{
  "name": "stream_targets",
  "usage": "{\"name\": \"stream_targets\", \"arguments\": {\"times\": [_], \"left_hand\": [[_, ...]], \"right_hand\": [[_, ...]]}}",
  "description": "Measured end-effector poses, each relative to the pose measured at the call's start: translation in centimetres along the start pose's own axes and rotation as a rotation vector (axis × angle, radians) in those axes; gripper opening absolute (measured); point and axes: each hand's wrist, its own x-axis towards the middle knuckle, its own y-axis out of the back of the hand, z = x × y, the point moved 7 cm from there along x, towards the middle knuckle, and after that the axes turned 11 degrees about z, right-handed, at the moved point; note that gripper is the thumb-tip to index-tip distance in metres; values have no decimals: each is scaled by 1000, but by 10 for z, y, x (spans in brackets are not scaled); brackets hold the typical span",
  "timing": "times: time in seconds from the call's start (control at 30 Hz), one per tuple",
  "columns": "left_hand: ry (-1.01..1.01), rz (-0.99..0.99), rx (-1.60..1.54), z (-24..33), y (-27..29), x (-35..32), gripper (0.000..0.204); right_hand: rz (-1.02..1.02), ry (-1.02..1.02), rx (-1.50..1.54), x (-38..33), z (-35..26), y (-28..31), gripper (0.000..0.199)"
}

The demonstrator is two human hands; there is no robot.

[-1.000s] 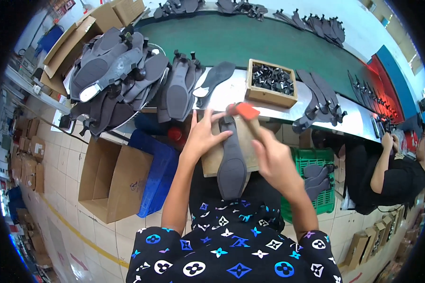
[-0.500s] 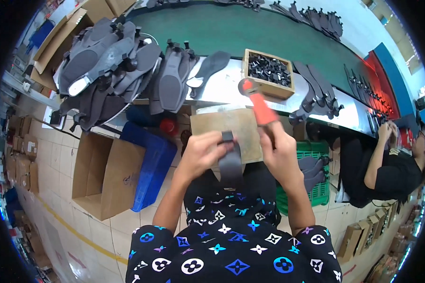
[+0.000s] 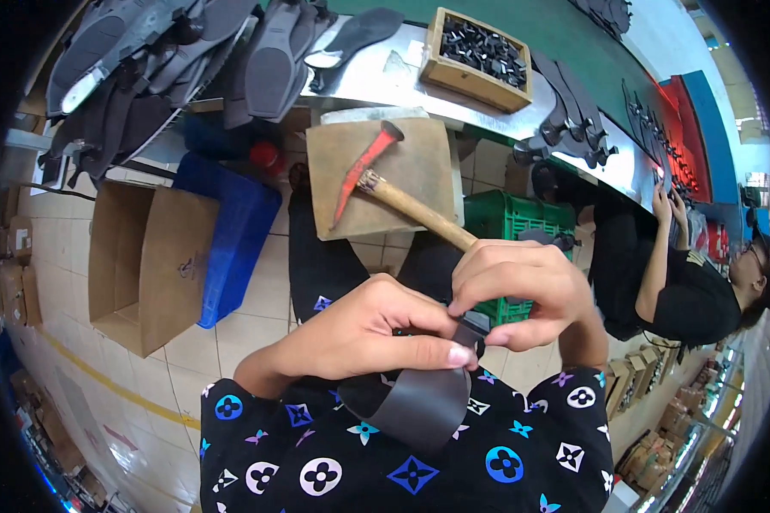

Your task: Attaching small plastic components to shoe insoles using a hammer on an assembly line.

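Close to my chest, my left hand (image 3: 372,333) and my right hand (image 3: 522,291) together grip a dark grey shoe sole (image 3: 419,402), which bends between them. My right hand also has the wooden handle of a red-headed hammer (image 3: 376,175) tucked in its grip, and the hammer head lies over a brown wooden block (image 3: 402,197) on my lap. My fingers hide the sole's upper end.
A metal bench edge (image 3: 385,77) carries a pile of dark soles (image 3: 145,60) and a wooden box of small black parts (image 3: 479,56). An open cardboard box (image 3: 141,256), a blue crate (image 3: 231,235) and a green crate (image 3: 522,222) stand on the tiled floor. Another person (image 3: 684,282) sits at right.
I have lifted the sole off the wooden block and drawn it toward my chest. The hammer has tipped down until its head rests over the block.
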Motion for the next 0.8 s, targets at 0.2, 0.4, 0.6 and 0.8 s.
{"name": "stream_targets", "arguments": {"times": [0.2, 0.4, 0.6, 0.8], "left_hand": [[-101, -199, -106, 15, -25, 7, 20], [-187, -215, -14, 27, -22, 0, 16], [-96, -160, 193, 30, -17, 8, 23], [204, -41, -30, -39, 24, 0, 36]], "right_hand": [[-143, 115, 169, 7, -24, -12, 23], [-97, 140, 184, 8, -22, -13, 27], [-62, 189, 83, 5, -19, 3, 31], [376, -247, -421, -54, 27, 81, 27]]}}
